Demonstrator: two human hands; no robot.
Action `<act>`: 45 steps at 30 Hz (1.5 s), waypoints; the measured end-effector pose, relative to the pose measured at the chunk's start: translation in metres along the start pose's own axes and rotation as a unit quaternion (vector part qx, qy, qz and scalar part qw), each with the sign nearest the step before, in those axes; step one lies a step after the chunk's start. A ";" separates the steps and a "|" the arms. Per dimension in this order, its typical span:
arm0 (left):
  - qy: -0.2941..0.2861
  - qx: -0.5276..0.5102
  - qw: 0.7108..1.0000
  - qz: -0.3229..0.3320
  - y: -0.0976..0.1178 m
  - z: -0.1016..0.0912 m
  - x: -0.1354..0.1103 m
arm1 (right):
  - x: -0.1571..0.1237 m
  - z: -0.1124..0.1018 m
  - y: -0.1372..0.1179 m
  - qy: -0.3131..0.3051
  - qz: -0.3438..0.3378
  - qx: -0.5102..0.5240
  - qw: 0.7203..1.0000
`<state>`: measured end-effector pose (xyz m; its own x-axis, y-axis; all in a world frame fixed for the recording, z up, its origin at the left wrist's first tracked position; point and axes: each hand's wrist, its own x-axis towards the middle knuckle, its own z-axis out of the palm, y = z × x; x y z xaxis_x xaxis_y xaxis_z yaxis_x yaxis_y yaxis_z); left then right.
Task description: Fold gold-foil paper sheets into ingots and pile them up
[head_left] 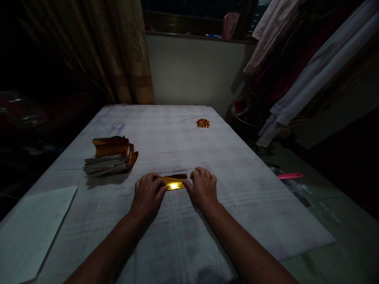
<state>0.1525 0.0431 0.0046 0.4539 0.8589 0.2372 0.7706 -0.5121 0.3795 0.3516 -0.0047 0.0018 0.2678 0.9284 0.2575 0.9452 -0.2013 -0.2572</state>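
A strip of shiny gold foil paper (175, 183), partly folded along its length, lies on the cloth-covered table (166, 146) between my hands. My left hand (148, 194) pinches its left end between thumb and fingers. At the right end my right hand (204, 187) has its thumb on the foil's edge, with the fingers curled down close to it. Left of my hands sits a stack of gold foil paper sheets (111, 157), bent over, with pale backs showing. A small pile of folded gold foil pieces (203, 123) rests near the far right of the table.
White sheet (38, 232) at the table's left edge. Curtain (130, 51) at the back left; hanging clothes (296, 90) at the right. A pink mug (230, 25) stands on the window sill. A pink handle (290, 175) and clear plastic lie beyond the right edge.
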 end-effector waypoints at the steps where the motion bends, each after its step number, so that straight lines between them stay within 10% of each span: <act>1: 0.001 0.004 1.000 0.000 0.001 0.000 0.000 | 0.000 0.000 0.004 0.001 0.002 0.001 1.000; 8: 0.057 0.110 0.989 0.078 0.031 -0.001 -0.013 | -0.002 0.003 0.005 -0.026 0.010 0.012 1.000; 13: -0.035 0.086 0.985 0.148 0.053 0.015 -0.026 | -0.003 0.002 0.006 -0.030 0.003 0.024 0.999; 24: -0.032 0.134 0.981 0.134 0.006 -0.006 -0.049 | -0.003 0.002 0.006 -0.019 0.007 0.040 0.999; 31: -0.008 0.113 0.986 0.118 0.013 -0.011 -0.041 | -0.009 0.001 0.012 0.058 -0.048 0.093 0.993; 36: 0.000 0.103 0.988 0.118 0.013 -0.011 -0.042 | -0.031 -0.012 -0.009 -0.111 -0.272 0.090 0.952; 45: -0.010 0.113 0.987 0.113 0.006 -0.012 -0.044 | -0.040 -0.026 0.005 -0.205 -0.177 0.030 0.962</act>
<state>0.1313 0.0021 0.0075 0.6320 0.7247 0.2745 0.7282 -0.6766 0.1095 0.3508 -0.0507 0.0149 -0.1758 0.9833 -0.0467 0.9479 0.1563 -0.2774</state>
